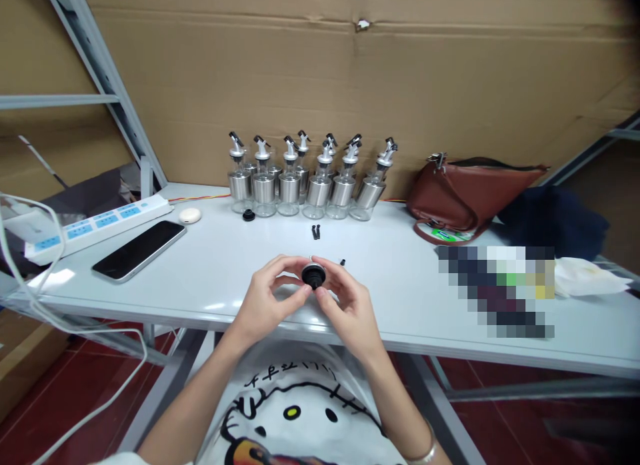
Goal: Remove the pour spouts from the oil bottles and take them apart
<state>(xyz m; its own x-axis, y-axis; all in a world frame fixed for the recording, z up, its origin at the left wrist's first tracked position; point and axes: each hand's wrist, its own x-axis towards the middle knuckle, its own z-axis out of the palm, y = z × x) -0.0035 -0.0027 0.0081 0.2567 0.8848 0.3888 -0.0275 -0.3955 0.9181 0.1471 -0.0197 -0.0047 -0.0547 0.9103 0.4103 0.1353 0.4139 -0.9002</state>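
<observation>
Between my two hands, over the table's front part, is a bottle pourer stopper [313, 276], its ribbed black plug turned toward me. My left hand [275, 293] grips it from the left with thumb and fingers. From the right, my right hand [345, 302] pinches the same stopper, the thumbs almost meeting below it. Just past my right fingers lies a small black piece [343, 262]. Two thin black parts [316, 232] rest farther back, and a black ribbed cap [249, 215] sits near the bottles.
Several glass bottles [290, 188] with steel sleeves and pourers stand along the cardboard wall [350, 78]. At left are a phone [140, 250], a power strip [100, 226] and a round white case [189, 215]. A brown bag [465, 195] and white tissue [590, 276] are at right.
</observation>
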